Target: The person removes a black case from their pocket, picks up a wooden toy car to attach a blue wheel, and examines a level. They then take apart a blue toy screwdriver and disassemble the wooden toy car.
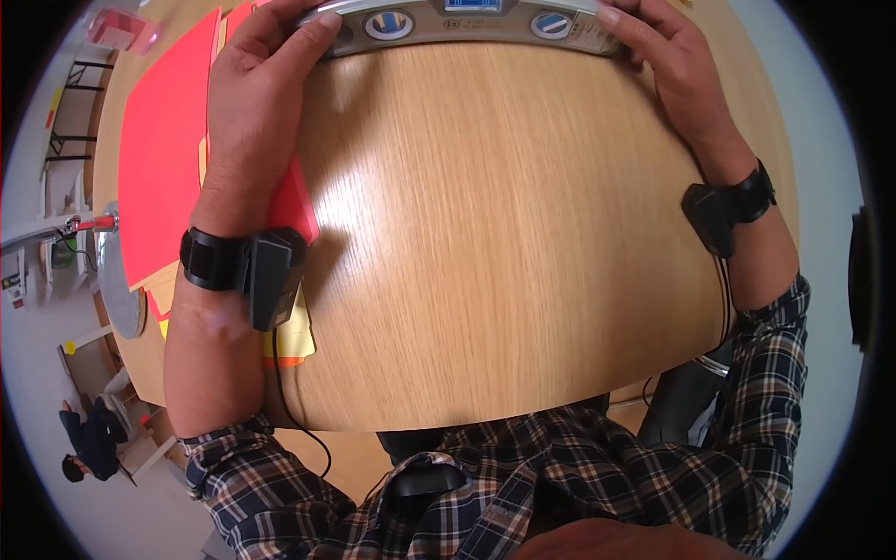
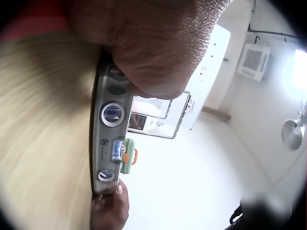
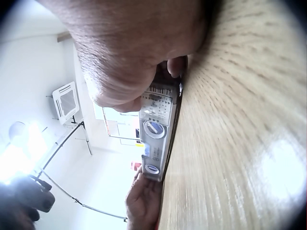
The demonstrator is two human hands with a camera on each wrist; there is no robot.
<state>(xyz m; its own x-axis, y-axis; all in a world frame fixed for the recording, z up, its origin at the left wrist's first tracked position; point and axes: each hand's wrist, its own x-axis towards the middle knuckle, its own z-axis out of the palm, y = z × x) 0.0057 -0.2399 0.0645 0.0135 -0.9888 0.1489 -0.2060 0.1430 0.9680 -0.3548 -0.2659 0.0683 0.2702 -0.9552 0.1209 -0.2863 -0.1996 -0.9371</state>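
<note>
A silver spirit level (image 1: 434, 30) with several round and rectangular vials lies lengthwise along the far part of the wooden table (image 1: 495, 215). The left hand (image 1: 257, 107) grips its left end, thumb on the near face. At the other end, the right hand (image 1: 686, 79) pinches the level near a printed label, thumb in front and fingers behind. Seen from the left wrist, the level (image 2: 108, 139) stands on its long edge at the tabletop. From the right wrist, its barcode label (image 3: 157, 105) shows beside the right hand.
Red sheets (image 1: 168, 149) and yellow papers (image 1: 297, 331) lie under and beside the left forearm. A pink box (image 1: 126, 30) sits at the far left corner. A round grey base (image 1: 121, 285) stands at the left edge. A person (image 1: 93, 434) is in the background.
</note>
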